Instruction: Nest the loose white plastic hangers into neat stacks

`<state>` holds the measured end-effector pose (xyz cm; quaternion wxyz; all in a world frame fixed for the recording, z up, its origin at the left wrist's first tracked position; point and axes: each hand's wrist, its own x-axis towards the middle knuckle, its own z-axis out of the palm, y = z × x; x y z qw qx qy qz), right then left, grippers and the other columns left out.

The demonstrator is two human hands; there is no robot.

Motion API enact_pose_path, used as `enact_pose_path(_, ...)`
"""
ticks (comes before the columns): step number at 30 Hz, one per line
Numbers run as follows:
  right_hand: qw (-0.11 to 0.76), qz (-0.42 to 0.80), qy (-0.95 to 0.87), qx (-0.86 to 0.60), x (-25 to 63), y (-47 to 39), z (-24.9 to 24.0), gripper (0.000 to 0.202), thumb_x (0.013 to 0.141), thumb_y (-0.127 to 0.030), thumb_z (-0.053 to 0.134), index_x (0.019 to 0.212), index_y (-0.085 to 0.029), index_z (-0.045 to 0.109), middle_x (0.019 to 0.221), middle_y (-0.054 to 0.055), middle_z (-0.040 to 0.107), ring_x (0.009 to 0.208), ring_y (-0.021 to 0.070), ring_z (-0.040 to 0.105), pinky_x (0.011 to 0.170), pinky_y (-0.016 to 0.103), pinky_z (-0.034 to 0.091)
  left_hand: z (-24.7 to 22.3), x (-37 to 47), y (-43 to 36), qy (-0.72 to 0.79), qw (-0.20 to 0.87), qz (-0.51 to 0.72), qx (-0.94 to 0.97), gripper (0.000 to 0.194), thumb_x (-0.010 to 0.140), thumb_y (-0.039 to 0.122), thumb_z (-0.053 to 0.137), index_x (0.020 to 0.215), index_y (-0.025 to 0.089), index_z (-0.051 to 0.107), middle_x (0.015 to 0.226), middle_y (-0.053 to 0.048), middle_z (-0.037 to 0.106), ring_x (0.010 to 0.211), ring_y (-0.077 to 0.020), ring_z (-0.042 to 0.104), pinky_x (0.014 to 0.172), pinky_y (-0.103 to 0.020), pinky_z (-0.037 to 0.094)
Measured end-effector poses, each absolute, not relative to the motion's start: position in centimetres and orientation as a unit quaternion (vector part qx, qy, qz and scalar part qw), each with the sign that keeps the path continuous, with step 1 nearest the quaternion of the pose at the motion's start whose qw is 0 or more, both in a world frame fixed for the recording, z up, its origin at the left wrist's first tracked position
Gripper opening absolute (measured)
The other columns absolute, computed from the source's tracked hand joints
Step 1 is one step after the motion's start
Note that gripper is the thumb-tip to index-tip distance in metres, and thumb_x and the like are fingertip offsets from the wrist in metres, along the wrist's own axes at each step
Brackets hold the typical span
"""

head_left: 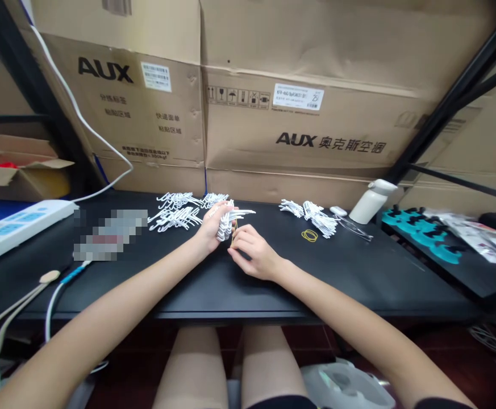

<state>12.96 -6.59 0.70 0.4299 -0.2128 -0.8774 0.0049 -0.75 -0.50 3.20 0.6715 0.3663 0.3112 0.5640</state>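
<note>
My left hand (212, 226) is closed around a bundle of white hooks (225, 227), their straight ends pointing right. My right hand (256, 253) is just right of the bundle, pinching a thin yellow rubber band (234, 232) that runs up beside the hooks. Whether the band goes all the way around them is hidden by my fingers. Loose piles of similar white hooks (174, 218) lie left of my left hand and behind it. Further right are more white hooks (316, 216) in bunches, with spare yellow rubber bands (309, 235) in front of them.
A white bottle (372, 201) and a pair of glasses (354, 227) stand right of the hooks. Teal pieces with black knobs (422, 233) sit at the far right. On the left are a power strip (26, 227) and a pixelated object (111, 233) on a cable. Large cartons (299, 119) back the table.
</note>
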Motion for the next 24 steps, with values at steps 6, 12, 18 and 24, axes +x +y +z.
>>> enact_pose_path(6, 0.394, 0.120, -0.866, -0.282, 13.19, -6.65, 0.40, 0.040, 0.088, -0.025, 0.051, 0.127, -0.017, 0.047, 0.088, 0.005, 0.064, 0.079, 0.0167, 0.058, 0.073, 0.031, 0.050, 3.30, -0.88, -0.46, 0.303, 0.678, 0.551, 0.380, 0.029, 0.066, 0.011, 0.067, 0.092, 0.014, 0.052, 0.077, -0.003, 0.068, 0.048, -0.0073, 0.057, 0.043, -0.016, 0.044)
enact_pose_path(12, 0.394, 0.228, -0.841, -0.291, 13.61, -6.56, 0.51, 0.050, 0.086, -0.027, 0.053, 0.134, -0.020, 0.044, 0.094, 0.004, 0.066, 0.079, 0.0148, 0.062, 0.073, 0.029, 0.051, 3.26, -0.95, -0.38, 0.293, 0.699, 0.535, 0.374, 0.031, 0.065, 0.011, 0.069, 0.093, 0.013, 0.053, 0.075, -0.002, 0.066, 0.048, -0.0090, 0.058, 0.046, -0.020, 0.048)
enact_pose_path(18, 0.440, 0.348, -0.782, -0.271, 13.65, -6.59, 0.65, 0.062, 0.086, -0.029, 0.053, 0.144, -0.022, 0.030, 0.096, 0.006, 0.067, 0.088, 0.0183, 0.065, 0.071, 0.030, 0.053, 3.04, -0.88, -0.50, 0.260, 0.716, 0.521, 0.386, 0.027, 0.067, 0.013, 0.069, 0.089, 0.015, 0.054, 0.073, 0.000, 0.064, 0.054, -0.0107, 0.060, 0.049, -0.020, 0.050)
enact_pose_path(24, 0.451, 0.440, -0.734, -0.256, 13.41, -6.90, 1.10, 0.069, 0.085, -0.034, 0.054, 0.146, -0.023, 0.026, 0.099, 0.006, 0.068, 0.089, 0.0194, 0.066, 0.069, 0.030, 0.054, 3.53, -1.07, -0.85, 0.275, 0.738, 0.491, 0.372, 0.025, 0.068, 0.019, 0.068, 0.088, 0.014, 0.055, 0.062, 0.002, 0.059, 0.043, -0.0084, 0.053, 0.038, -0.017, 0.043)
